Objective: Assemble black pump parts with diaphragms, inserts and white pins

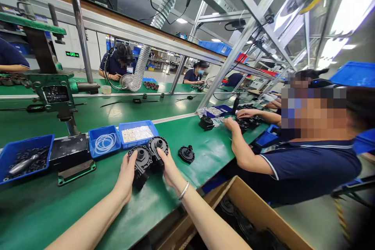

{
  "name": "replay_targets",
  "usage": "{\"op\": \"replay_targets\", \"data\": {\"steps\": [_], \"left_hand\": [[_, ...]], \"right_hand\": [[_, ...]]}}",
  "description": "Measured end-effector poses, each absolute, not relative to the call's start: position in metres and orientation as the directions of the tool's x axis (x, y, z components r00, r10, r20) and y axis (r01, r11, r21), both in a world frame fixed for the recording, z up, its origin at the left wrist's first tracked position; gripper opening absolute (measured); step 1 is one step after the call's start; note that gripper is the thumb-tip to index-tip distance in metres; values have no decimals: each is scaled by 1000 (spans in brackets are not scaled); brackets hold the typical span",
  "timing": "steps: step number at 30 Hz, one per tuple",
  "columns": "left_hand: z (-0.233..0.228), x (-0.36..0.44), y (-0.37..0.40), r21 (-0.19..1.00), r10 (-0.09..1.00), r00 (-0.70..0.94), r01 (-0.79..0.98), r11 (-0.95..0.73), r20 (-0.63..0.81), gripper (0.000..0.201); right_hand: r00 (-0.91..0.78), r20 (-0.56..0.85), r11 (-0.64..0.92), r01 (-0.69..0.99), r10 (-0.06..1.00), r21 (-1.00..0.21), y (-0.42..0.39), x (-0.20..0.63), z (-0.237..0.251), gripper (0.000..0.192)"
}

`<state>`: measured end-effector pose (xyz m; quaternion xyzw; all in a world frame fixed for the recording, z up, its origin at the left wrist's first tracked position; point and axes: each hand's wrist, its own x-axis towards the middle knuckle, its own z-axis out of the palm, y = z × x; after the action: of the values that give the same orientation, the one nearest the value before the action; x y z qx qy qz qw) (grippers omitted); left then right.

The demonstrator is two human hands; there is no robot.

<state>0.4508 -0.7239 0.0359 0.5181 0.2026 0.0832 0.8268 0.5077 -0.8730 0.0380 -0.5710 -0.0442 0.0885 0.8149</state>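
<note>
My left hand (126, 175) is closed around a black round plastic housing (140, 160), which has a short pipe at its centre and looks like a pump casing. A second black pump housing (158, 148) of the same kind is gripped by my right hand (170, 168), thumb on its top face. The two housings are side by side, close together, over the green bench mat. Fingers beneath both parts are hidden. Another black housing (186, 154) lies on the mat to the right of my hands, apart from them.
A hand press (70, 148) stands left, its red-knobbed lever (80, 35) rising high. Blue bins hold white rings (104, 143), small pale parts (137, 133) and black pieces (32, 158). A co-worker (310, 156) works at right. A cardboard box (263, 203) of black parts sits below the bench edge.
</note>
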Motion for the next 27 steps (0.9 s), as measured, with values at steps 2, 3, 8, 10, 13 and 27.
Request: {"op": "replay_targets", "data": {"steps": [2,3,8,10,13,27], "left_hand": [[40,449,-727,869,323,895,127,477,-308,54],[42,449,-729,862,320,891,135,488,-321,53],[48,448,-731,824,310,893,107,557,-326,45],[48,447,-732,820,327,892,81,566,-314,42],[48,446,-733,843,342,899,53,535,-273,39],[47,449,-728,927,318,929,63,369,-189,49]], "right_hand": [[984,-16,344,-76,175,-936,-872,506,37,50],[987,-5,352,-61,159,-934,-871,505,35,48],[990,-13,400,-67,138,-914,-871,503,32,48],[987,-37,409,-100,159,-907,-873,504,31,47],[988,-46,420,-104,146,-902,-875,505,28,47],[990,-134,533,-141,53,-834,-870,504,28,54]]}}
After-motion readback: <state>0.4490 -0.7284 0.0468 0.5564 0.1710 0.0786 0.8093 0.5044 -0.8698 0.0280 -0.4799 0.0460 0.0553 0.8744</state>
